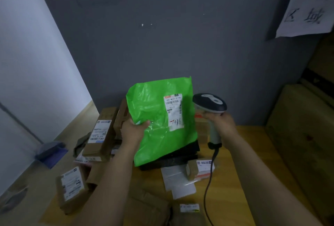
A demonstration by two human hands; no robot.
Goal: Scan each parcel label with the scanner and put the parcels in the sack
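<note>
L hand [132, 132] gripping green parcel [155, 117], label [174, 112] up; R hand [221, 124] round scanner [210, 104] handle

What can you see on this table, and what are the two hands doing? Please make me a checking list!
Surface: wooden table, crowded with parcels.
Job's things: green parcel lifted, its label facing the camera; scanner just right of it; no sack seen.
Clutter: brown boxes with labels, a black parcel behind the green one, a clear plastic bag.
Hands: left hand grips the green parcel's left edge; right hand grips the scanner's handle.
Cables: black cable runs from the scanner's handle across the table.
Surroundings: grey wall, paper sign top right.
</note>
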